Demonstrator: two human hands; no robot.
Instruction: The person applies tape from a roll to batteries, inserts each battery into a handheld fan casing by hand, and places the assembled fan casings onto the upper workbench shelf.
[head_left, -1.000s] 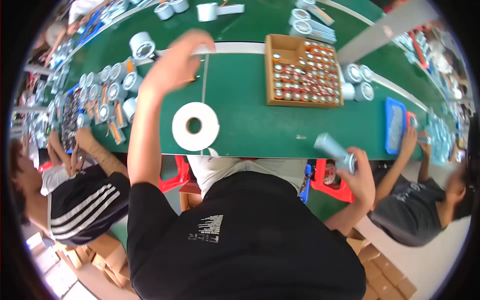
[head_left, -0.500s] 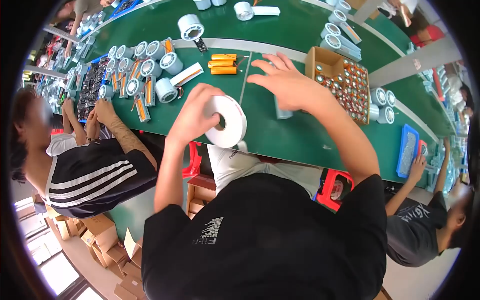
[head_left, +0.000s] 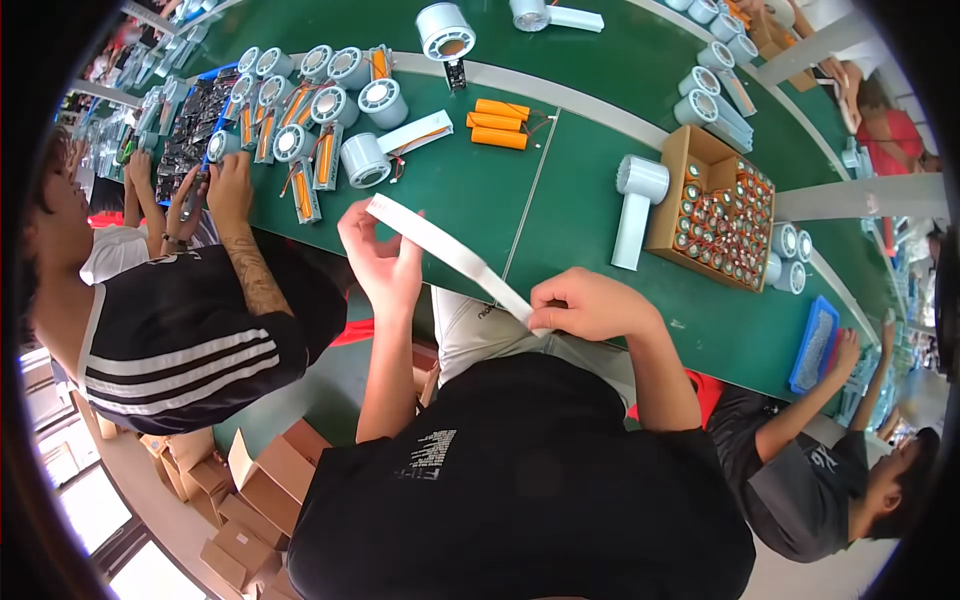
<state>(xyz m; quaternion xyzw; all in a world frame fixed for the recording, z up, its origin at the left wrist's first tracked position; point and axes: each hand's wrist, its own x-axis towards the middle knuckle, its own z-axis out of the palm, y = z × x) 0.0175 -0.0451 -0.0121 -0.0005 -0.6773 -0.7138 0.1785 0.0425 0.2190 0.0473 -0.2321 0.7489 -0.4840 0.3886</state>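
Note:
My left hand (head_left: 385, 262) grips the white tape roll (head_left: 425, 232), now seen edge-on above the table's front edge. A strip of tape runs from the roll down to the right, and my right hand (head_left: 590, 305) pinches its end between thumb and fingers. Behind the roll, several orange battery packs (head_left: 498, 124) with thin wires lie on the green table (head_left: 590, 140). Further right, a pale blue round part with a long handle (head_left: 640, 190) lies beside the cardboard box (head_left: 665, 215) of upright cells.
Several round parts with orange packs (head_left: 330, 105) crowd the table's left side, near a co-worker in a striped black shirt (head_left: 190, 350). Another co-worker (head_left: 810, 470) sits at the right by a blue tray (head_left: 815, 345). A metal post (head_left: 860, 200) stands behind the box.
My left hand has lifted and turned the roll edge-on. My right hand came back from over the table and took hold of the tape end. The whole view has shifted.

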